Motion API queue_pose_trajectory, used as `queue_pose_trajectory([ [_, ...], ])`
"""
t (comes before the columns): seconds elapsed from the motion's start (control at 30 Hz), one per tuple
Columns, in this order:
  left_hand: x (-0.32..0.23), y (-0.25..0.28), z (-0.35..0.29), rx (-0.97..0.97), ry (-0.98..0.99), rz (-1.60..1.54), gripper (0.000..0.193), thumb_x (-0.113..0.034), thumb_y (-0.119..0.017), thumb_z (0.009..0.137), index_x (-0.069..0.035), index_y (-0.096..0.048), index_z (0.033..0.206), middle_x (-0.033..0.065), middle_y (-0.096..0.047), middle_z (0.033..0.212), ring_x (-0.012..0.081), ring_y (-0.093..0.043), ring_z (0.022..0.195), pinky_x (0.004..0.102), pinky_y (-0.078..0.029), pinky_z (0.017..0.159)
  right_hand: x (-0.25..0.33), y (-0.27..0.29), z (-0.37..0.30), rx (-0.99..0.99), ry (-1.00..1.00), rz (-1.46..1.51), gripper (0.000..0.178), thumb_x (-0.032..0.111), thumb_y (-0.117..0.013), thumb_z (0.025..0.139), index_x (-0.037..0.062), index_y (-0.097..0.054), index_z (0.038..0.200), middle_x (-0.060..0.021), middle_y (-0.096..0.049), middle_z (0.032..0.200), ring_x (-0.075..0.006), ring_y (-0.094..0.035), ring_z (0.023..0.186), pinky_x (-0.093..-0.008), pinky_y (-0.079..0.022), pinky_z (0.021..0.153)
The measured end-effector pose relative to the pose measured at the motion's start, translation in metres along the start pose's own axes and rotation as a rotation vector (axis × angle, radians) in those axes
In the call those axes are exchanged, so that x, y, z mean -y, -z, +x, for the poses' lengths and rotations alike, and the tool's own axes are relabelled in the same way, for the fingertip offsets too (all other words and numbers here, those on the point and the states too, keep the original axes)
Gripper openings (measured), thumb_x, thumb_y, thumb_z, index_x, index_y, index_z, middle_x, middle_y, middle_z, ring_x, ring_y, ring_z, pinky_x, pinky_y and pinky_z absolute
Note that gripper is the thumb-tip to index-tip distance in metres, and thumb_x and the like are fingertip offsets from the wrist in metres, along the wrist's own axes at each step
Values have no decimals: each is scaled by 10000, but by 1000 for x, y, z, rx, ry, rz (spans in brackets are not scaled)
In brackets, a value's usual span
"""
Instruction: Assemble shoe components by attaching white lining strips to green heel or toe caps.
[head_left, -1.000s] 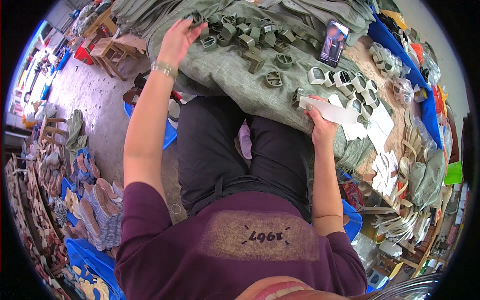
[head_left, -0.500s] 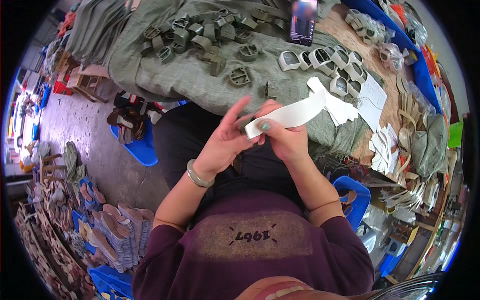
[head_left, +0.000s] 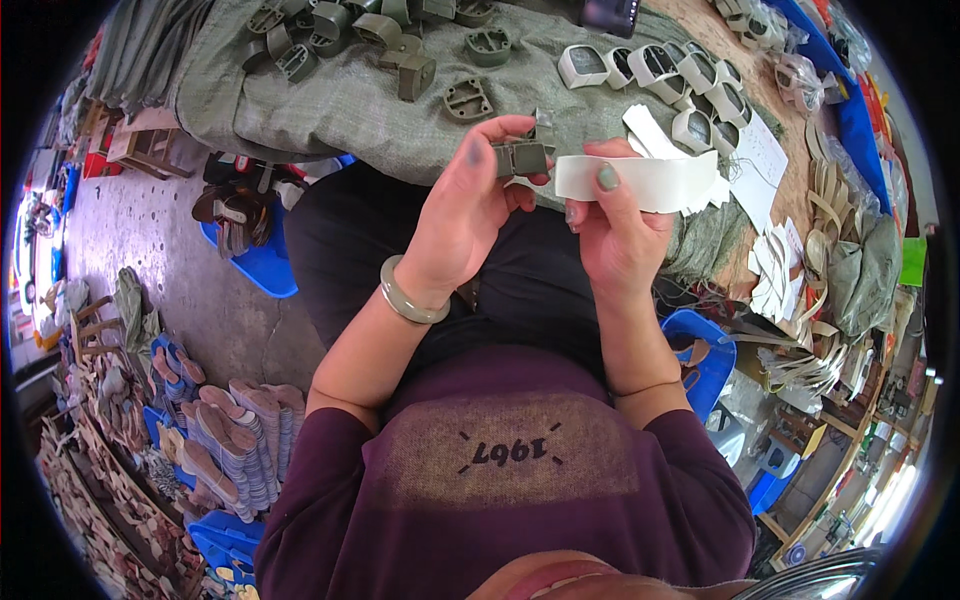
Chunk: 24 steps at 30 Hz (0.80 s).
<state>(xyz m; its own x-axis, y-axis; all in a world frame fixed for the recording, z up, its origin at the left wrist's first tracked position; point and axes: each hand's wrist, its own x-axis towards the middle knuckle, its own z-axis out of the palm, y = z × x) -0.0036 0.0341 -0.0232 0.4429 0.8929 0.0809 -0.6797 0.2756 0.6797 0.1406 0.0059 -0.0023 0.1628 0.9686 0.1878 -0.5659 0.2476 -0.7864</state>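
Note:
Between the thumb and fingers of my left hand (head_left: 452,225) is a small olive-green shoe heel (head_left: 522,158), held above my lap at the table's near edge. My right hand (head_left: 622,225) pinches a white strip (head_left: 655,185), thumb on top and fingers beneath. The strip's left end lies close to the heel, with a narrow gap between them. More olive heels (head_left: 468,98) lie loose on the cloth beyond my hands. To the right of these sits a cluster of heels wrapped in white (head_left: 583,66). Other white strips (head_left: 650,132) lie just past my right hand.
Grey-green woven cloth (head_left: 300,115) covers the table, with a phone (head_left: 610,14) at its far side. White scraps (head_left: 775,270) and a paper sheet (head_left: 757,180) lie on the right. A blue bin (head_left: 262,262) stands on the floor left, near stacked soles (head_left: 235,440).
My hands have drawn apart; the strip's end has come away from my left fingers, and the heel in them now shows plainly. The view has shifted, so the table sits higher.

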Motion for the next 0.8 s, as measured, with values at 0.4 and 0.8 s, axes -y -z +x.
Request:
queue_pose_trajectory([
  [0.4,13,-13,-7,-200,44,234,449,-393,-272,995,-42,-472,1189,34,-529,1018,77,-473,846,225,-384,741,-14,9,-7,-41,40,-338,236,38,-628,834,-82,-576,1030,-125,-575,913,-124,-538,550,-211,-415,462],
  [0.8,11,-15,-13,-180,21,278,427,-382,-274,999,-56,-475,1188,20,-525,985,60,-465,816,215,-390,717,-13,5,-11,-36,47,-280,193,21,-610,848,-60,-606,1023,-70,-559,884,-91,-549,585,-184,-423,494],
])
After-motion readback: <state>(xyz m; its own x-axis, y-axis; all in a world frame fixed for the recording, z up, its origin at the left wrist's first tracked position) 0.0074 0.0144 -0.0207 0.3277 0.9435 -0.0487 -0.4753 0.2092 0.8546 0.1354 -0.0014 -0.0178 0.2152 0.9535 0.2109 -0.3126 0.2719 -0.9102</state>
